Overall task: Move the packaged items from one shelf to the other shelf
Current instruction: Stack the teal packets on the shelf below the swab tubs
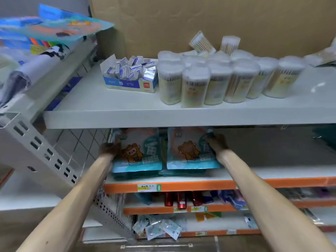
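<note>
Forearms: both bare, reaching up and forward from the bottom corners into the shelf unit.
Floor: brownish, with a pale marked line at the foot of the unit.
Lowest shelf: clear plastic bags (158, 228) lying loosely at its front edge.
Shelf above it: red cans (180, 199) standing behind an orange edge strip.
Working surface: orange-edged shelf (254, 182), white on top, with a yellow price label on its front and mostly bare to the right.
Left hand (109, 149): at the left edge of the left pack (138, 151); too blurred to tell how the fingers lie.
Right hand (216, 142): fingers curled over the upper right corner of the right pack (187, 150), gripping it.
Packs, place: side by side at the left end of the orange-edged shelf, each on top of a low pile of teal packs.
Packs, facing: printed side with the cartoon figure turned up and forward, figure's head towards the back.
Packs, long axis: front to back, far ends hidden under the shelf above.
Side: wire grid (78, 142) and a perforated grey upright to the left.
Grey shelf (109, 110): above, holding an open blue-and-white box (131, 75) of small packets, just beside a cluster of clear swab tubs (194, 84).
Back wall: brown cardboard (200, 19).
</note>
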